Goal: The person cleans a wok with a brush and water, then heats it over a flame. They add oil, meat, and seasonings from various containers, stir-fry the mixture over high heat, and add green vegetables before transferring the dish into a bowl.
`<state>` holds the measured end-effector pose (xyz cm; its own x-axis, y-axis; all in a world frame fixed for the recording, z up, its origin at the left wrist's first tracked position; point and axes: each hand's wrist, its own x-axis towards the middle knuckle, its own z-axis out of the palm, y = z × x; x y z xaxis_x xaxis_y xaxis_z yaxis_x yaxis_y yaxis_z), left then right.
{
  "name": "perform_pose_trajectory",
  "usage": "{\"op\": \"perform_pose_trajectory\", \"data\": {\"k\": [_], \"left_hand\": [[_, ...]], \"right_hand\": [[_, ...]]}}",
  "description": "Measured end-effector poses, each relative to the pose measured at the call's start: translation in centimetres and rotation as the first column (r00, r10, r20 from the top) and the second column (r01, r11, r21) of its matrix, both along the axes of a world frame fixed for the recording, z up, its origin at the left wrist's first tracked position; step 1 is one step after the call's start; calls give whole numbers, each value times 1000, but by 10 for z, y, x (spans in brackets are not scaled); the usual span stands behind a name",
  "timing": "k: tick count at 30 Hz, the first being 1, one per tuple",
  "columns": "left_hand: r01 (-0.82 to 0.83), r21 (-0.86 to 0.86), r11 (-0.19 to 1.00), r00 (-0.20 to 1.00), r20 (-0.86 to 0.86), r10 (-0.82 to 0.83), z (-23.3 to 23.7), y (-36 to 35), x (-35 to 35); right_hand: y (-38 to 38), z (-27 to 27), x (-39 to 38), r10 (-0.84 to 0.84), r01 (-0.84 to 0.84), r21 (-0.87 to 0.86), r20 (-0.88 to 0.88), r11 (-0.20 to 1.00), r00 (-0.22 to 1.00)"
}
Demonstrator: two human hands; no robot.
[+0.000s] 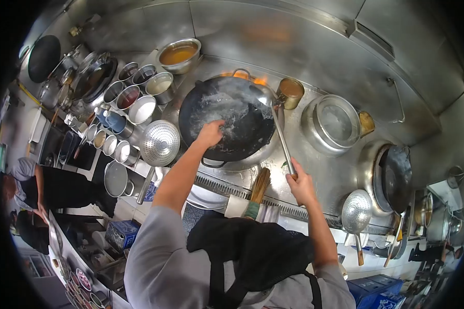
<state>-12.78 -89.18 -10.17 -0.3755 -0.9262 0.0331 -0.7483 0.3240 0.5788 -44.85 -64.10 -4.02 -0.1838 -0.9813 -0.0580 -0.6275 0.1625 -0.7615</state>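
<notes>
A black wok (242, 141) sits over the burner with steaming, bubbling water in it, and flames show behind its far rim. Above the left part of the water is my left hand (210, 134), its fingers drawn together and pointing right; whatever is in them, if anything, is hidden. My right hand (301, 184) is closed around the long handle of a metal ladle (282, 135). The ladle's bowl is at the wok's far right rim, tilted. A bamboo wok brush (260, 186) stands at the stove's front edge, between my arms.
On the left are a perforated strainer (160, 142), several seasoning pots (143, 109) and a bowl of orange-brown liquid (179, 55). A tin can (291, 92), a steel pot (314, 126) and another strainer (357, 211) stand right. A co-worker (56, 188) is at far left.
</notes>
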Motion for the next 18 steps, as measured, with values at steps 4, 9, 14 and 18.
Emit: {"op": "perform_pose_trajectory", "data": {"k": [4, 9, 14, 18], "left_hand": [[3, 140, 990, 989, -145, 17, -10, 27, 43], [217, -220, 951, 946, -195, -261, 10, 112, 31], [72, -193, 978, 837, -522, -165, 31, 149, 33], [-146, -31, 989, 546, -836, 54, 35, 134, 97]], "right_hand": [[-24, -20, 37, -26, -45, 204, 336, 978, 942], [-54, 6, 123, -202, -182, 370, 785, 911, 585], [-74, 0, 152, 50, -364, 142, 881, 921, 470], [-17, -99, 125, 39, -56, -70, -230, 996, 972]]}}
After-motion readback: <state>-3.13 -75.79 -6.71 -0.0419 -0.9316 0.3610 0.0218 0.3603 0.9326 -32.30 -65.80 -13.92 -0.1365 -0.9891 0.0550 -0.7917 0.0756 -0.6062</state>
